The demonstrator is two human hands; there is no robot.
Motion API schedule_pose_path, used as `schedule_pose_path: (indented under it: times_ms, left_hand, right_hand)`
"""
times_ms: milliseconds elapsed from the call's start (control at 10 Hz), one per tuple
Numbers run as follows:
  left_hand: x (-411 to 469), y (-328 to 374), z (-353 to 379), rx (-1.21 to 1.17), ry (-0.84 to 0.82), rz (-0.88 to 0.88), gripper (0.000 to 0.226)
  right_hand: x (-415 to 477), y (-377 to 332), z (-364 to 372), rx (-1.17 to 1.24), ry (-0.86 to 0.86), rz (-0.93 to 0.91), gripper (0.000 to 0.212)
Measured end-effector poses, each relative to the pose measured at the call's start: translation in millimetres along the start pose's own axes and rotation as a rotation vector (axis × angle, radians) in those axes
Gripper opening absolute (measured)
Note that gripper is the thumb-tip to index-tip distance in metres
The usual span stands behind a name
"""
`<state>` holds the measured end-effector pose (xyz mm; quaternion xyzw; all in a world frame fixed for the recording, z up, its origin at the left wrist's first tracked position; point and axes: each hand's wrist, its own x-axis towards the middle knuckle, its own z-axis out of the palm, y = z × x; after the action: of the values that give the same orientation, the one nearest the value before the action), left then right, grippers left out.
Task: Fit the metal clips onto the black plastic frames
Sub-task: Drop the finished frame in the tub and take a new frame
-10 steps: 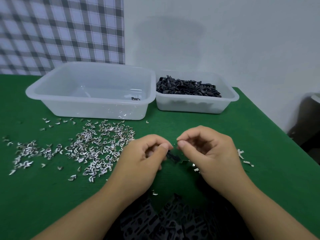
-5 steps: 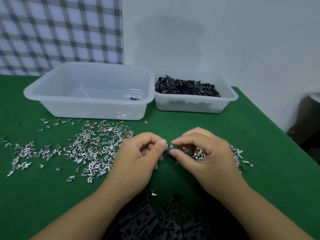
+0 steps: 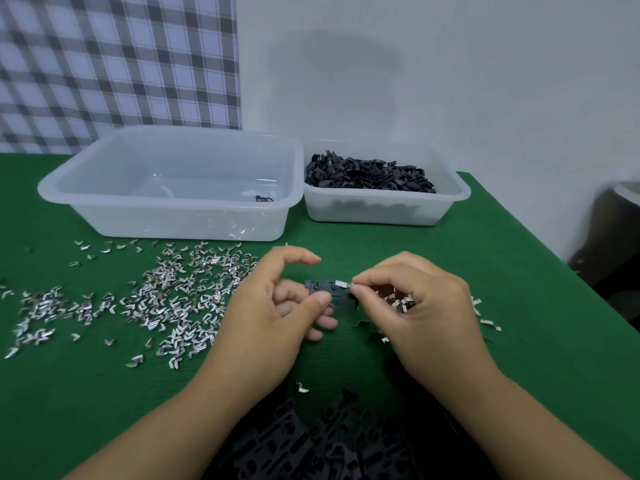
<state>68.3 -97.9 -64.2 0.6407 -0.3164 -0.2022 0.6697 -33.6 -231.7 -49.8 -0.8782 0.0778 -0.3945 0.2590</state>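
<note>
Hands, two of them, are held close together above a green table (image 3: 526,271), near the middle of its near edge. One black frame (image 3: 323,289) is held in the left hand (image 3: 273,317), gripped between the thumb and the lower fingers, with the forefinger curled and lifted clear. One metal clip (image 3: 341,282) is pinched between the thumb and forefinger of the right hand (image 3: 419,306) and is set against the top edge of the frame, at its right end.

Loose clips (image 3: 166,299), too many to be counted, are scattered over the left half of the table. A smaller heap (image 3: 398,301) is seen under the right hand, partly hidden by it, and a few more lie just right of that hand. One stray clip (image 3: 302,388) lies alone by the near edge, between the forearms.

Two translucent tubs are placed side by side, touching, along the far edge. In the large tub (image 3: 173,221), on the left, one lone frame (image 3: 264,198) is seen near its right wall. The small tub (image 3: 381,213), on the right, is heaped with black frames (image 3: 370,174), too many to be counted.

A checked cloth (image 3: 117,64) hangs behind the far left corner, beside a pale wall (image 3: 450,81).
</note>
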Motion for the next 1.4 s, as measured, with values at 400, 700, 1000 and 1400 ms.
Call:
schedule_pose_path:
  times_ms: [400, 700, 1000, 1400]
  left_hand:
    - [0.9, -0.4, 2.8, -0.040, 0.023, -0.081, 0.008]
    - [1.5, 1.6, 3.0, -0.093, 0.019, -0.082, 0.008]
    - [0.2, 2.7, 2.9, -0.086, -0.001, -0.079, 0.010]
    - [1.3, 2.0, 0.8, -0.064, -0.076, -0.053, 0.015]
  right_hand:
    - [0.3, -5.6, 0.9, -0.037, 0.018, -0.101, 0.003]
    - [0.1, -3.2, 2.4, -0.047, -0.001, -0.104, 0.003]
    - [0.2, -2.6, 3.1, -0.053, -0.013, -0.098, 0.003]
    - [0.9, -3.5, 4.6, 0.063, -0.069, -0.039, 0.004]
